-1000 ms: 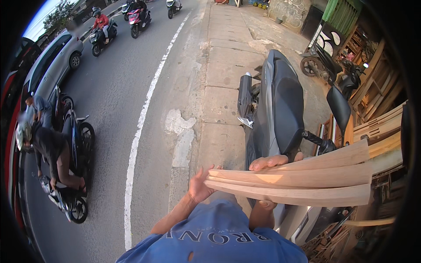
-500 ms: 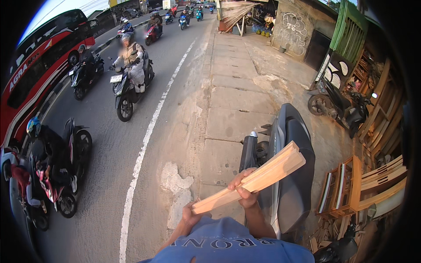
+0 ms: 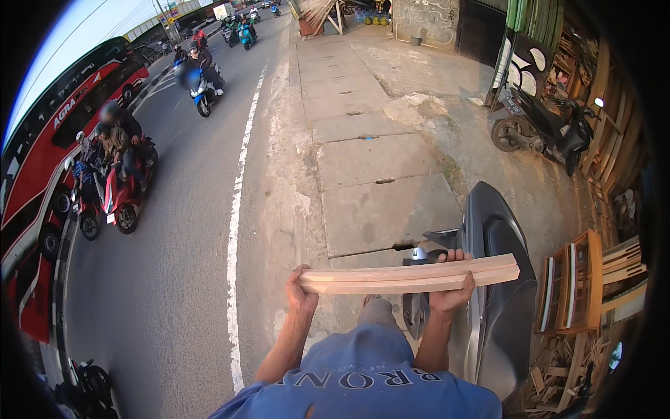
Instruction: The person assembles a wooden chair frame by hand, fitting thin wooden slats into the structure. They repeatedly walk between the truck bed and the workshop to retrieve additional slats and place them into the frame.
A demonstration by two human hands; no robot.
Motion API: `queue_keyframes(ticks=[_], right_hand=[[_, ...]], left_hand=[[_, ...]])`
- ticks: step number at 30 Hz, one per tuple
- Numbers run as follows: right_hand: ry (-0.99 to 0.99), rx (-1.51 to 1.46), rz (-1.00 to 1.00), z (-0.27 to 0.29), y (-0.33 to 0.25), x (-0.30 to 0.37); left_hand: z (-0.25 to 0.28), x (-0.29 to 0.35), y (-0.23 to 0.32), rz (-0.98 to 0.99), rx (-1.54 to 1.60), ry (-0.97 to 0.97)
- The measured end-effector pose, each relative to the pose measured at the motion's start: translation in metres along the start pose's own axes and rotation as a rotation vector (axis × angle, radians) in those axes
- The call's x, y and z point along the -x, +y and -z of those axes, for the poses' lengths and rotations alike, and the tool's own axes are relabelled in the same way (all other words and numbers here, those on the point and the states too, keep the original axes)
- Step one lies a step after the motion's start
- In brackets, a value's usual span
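Observation:
A bundle of pale wooden strips [image 3: 391, 276] lies across in front of my body, nearly level. My left hand [image 3: 301, 289] is closed round its left end. Farther along, my right hand [image 3: 452, 288] grips it from below, fingers on the far side and thumb on the near side, and the right end sticks out past that hand. That free end reaches over the dark seat of a parked motorbike [image 3: 499, 244]. The bike's silver-tipped exhaust [image 3: 417, 262] shows just beyond the wood.
Concrete slabs [image 3: 384, 209] run ahead of me. Left of a white line [image 3: 237, 209] is a road with motorbikes such as a red one [image 3: 124, 199] and a red bus [image 3: 70, 126]. To the right stand another parked motorbike [image 3: 541, 129], a wooden cabinet [image 3: 571, 283] and wood scraps [image 3: 558, 373].
The wooden strips have swung from a slant to nearly level and moved away from my body, still in both hands. Motorbikes on the road have shifted, and the view has turned right.

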State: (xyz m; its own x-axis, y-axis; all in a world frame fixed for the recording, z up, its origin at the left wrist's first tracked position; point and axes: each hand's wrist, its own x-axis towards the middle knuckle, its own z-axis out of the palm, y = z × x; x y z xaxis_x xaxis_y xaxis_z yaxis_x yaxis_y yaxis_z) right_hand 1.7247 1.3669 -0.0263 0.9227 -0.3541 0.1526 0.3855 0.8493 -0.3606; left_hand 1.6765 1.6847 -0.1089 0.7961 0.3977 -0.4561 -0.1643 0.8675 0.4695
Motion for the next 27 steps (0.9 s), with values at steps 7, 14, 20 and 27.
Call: queue_keyframes(ticks=[7, 14, 20, 27], right_hand=[[-0.046, -0.024, 0.088, 0.061, 0.087, -0.194], [-0.532, 0.186, 0.052, 0.007, 0.131, -0.407], [-0.575, 0.176, 0.311, 0.048, 0.178, -0.55], [0.305, 0.27, 0.641, 0.116, 0.159, -0.646]], left_hand=[[-0.143, -0.188, -0.061, -0.22, -0.107, 0.002], [-0.268, -0.352, -0.085, 0.297, -0.018, -0.158], [-0.326, -0.504, -0.18, 0.82, -0.473, -0.039], [-0.461, -0.67, -0.295, 0.942, -0.592, -0.398]])
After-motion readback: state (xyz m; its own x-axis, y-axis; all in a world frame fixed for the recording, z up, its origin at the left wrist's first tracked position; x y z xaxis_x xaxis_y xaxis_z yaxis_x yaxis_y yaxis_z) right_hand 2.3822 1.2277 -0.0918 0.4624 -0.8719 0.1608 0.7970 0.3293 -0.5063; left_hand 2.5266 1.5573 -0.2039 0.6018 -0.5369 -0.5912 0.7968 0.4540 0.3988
